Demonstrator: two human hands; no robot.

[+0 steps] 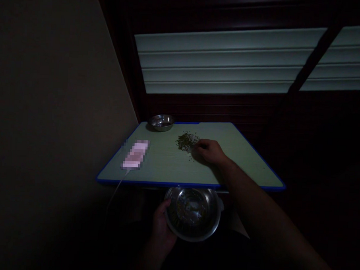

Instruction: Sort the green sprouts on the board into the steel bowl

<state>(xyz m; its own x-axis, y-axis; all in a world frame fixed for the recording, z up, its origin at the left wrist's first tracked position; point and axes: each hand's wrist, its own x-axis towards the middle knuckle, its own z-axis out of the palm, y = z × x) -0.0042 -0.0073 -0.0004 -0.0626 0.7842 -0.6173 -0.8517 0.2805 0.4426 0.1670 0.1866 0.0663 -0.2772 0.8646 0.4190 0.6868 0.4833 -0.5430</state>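
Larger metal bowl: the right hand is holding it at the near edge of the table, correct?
Wrong hand: the head view shows the left hand holding the larger metal bowl at the near edge of the table. The right hand is at the pile of grain-like pieces.

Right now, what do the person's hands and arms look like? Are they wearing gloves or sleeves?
No gloves! The right hand is bare, and the right forearm is slim and shows no sleeve, watch or bracelet. The left hand is bare too, but its arm fades into the dark, so I can't tell about a sleeve there.
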